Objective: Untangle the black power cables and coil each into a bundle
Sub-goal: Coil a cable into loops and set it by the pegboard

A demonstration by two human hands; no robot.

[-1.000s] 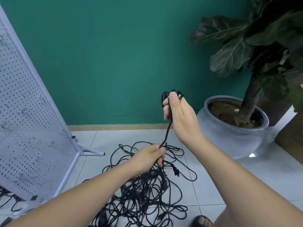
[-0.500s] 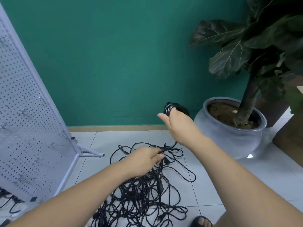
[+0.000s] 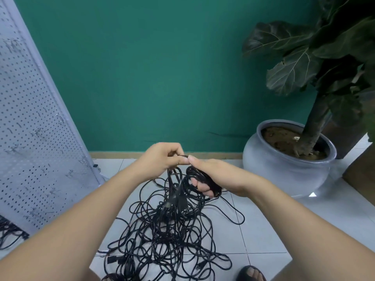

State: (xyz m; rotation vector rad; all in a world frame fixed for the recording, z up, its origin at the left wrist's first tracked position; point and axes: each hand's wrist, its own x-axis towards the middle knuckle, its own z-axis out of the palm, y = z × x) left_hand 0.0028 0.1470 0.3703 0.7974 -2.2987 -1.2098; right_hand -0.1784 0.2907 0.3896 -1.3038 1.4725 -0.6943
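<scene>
Closest in, a sandalled foot pokes in at the bottom edge, and the tangle of black cables is heaped on the tiled floor right beside it. Just above the pile both hands are nearly touching. The right hand has its fingers curled round a small coiled bundle, and the left hand is pinching a strand that runs across to the right thumb. Loops hang from them down into the heap. Further back there's a white pegboard on the left, a grey plant pot on the right, and a green wall behind it all
</scene>
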